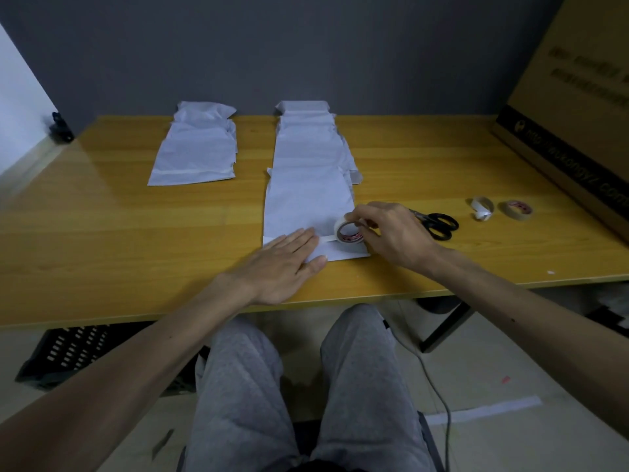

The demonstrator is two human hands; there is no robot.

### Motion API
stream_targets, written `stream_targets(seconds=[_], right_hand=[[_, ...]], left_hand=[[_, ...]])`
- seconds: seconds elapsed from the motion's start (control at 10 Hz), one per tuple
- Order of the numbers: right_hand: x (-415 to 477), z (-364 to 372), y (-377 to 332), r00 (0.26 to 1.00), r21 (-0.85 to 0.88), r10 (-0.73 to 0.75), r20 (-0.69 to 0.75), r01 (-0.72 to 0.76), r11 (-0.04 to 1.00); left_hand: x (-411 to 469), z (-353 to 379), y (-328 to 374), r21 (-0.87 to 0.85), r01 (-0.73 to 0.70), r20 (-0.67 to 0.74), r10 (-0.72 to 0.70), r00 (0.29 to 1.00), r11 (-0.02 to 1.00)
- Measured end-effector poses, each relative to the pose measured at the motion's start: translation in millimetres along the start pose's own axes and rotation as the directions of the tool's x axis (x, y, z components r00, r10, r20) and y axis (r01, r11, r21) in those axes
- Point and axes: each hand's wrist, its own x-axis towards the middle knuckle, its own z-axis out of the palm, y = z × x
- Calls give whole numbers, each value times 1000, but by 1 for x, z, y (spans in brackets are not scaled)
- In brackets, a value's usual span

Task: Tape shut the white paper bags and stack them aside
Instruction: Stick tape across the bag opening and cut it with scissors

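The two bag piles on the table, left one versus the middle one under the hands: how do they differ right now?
The left pile is shorter and lies untouched; the middle pile runs longer, to the near edge. A tape strip shows across the left pile's front bag; the middle pile's front bag is mid-taping, left hand flat on it, right hand holding the tape roll. Both are white paper bags, overlapped.

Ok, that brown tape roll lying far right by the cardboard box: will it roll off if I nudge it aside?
Probably not: the brown tape roll lies flat on its side on the table, so a nudge should slide it rather than roll it. It looks thin and nearly used up, so likely light and easy to push. Lifted onto its edge, it could roll.
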Motion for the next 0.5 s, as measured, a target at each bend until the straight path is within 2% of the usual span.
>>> stream_targets(seconds=[0.5], right_hand=[[-3, -9, 17, 992, -50, -50, 120, 56, 997]], left_hand=[[0, -1, 1, 3, -11, -1, 11, 1000, 1000]])
